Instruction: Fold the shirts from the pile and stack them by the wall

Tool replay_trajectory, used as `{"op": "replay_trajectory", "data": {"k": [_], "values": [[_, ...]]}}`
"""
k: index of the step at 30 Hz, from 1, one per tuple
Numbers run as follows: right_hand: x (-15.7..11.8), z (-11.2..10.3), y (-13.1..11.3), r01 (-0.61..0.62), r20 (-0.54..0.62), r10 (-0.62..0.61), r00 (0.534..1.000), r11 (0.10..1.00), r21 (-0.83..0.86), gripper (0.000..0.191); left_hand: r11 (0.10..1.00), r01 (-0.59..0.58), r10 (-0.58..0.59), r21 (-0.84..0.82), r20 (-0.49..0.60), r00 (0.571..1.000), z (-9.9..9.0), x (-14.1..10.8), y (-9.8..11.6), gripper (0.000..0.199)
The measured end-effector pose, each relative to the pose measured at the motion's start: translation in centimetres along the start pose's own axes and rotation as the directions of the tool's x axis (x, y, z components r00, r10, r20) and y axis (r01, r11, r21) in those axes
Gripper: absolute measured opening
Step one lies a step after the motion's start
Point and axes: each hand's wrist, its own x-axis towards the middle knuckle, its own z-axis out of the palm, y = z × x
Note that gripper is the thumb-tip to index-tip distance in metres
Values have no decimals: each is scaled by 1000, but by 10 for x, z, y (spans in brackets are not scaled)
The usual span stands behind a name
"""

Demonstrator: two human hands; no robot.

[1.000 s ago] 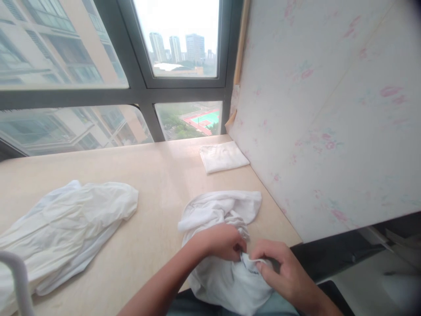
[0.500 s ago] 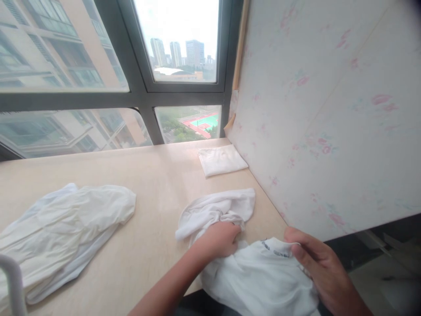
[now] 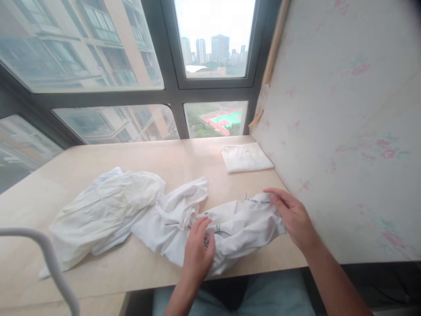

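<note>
A crumpled white garment (image 3: 241, 230) with dark lettering along one edge lies across the front of the wooden surface. My right hand (image 3: 294, 215) pinches that lettered edge at its right end, thumb against fingers. Near the garment's middle, my left hand (image 3: 199, 248) rests on the cloth with the thumb apart from the fingers, and dark print shows between them. The left part of the garment is bunched and twisted, touching a pile of cream and white clothes (image 3: 108, 208). A folded white cloth (image 3: 248, 158) lies flat at the back right.
A papered wall with pink flowers (image 3: 348, 175) borders the wooden surface (image 3: 184, 160) on the right. Grey-framed windows (image 3: 173, 92) stand behind it. A curved pale tube (image 3: 52, 259) rises at the front left. My legs (image 3: 272, 292) are below the front edge.
The white garment has moved from the front edge onto the surface and spread leftward to the clothes pile. My right hand rose with its edge. My left hand moved nearer and loosened. The view shifted left.
</note>
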Motion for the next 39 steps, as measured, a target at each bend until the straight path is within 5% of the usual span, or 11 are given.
{"op": "replay_trajectory", "data": {"k": [4, 9, 11, 15, 18, 21, 26, 30, 35, 39], "values": [[7, 17, -36, 144, 322, -133, 937, 990, -10, 24, 977, -170, 181, -131, 85, 980, -5, 35, 29, 34], [-16, 13, -68, 214, 714, -304, 631, 953, 216, 16, 966, -229, 256, -118, 355, 899, 17, 93, 44, 47], [-22, 4, -69, 207, 745, -324, 583, 946, 249, 16, 974, -210, 226, -87, 470, 853, 36, 105, 44, 46], [-26, -18, -56, 207, 654, -260, 710, 965, 159, 15, 962, -220, 273, -163, 545, 793, 69, 109, 41, 35], [-29, -37, -39, 127, 564, -121, 817, 991, 30, 16, 953, -172, 270, -249, 441, 856, 75, 113, 34, 29], [-30, -54, -23, -19, 408, 37, 912, 999, -48, 22, 914, -91, 208, -396, 266, 941, 59, 124, 18, 38], [-13, -57, -2, -162, 453, 157, 878, 986, -29, 44, 820, -17, 12, -572, -14, 1000, -3, 138, -12, 40], [12, -35, 14, -170, 463, 196, 864, 981, -97, 40, 815, 29, 2, -578, 54, 999, -45, 139, -22, 31], [36, 0, 45, -70, 284, 137, 949, 970, -235, 37, 915, 117, -64, -387, 147, 987, -57, 132, -36, 28], [42, 13, 77, -7, 320, 149, 936, 914, -406, 44, 946, 195, -142, -260, 209, 968, -54, 119, -52, 34]]}}
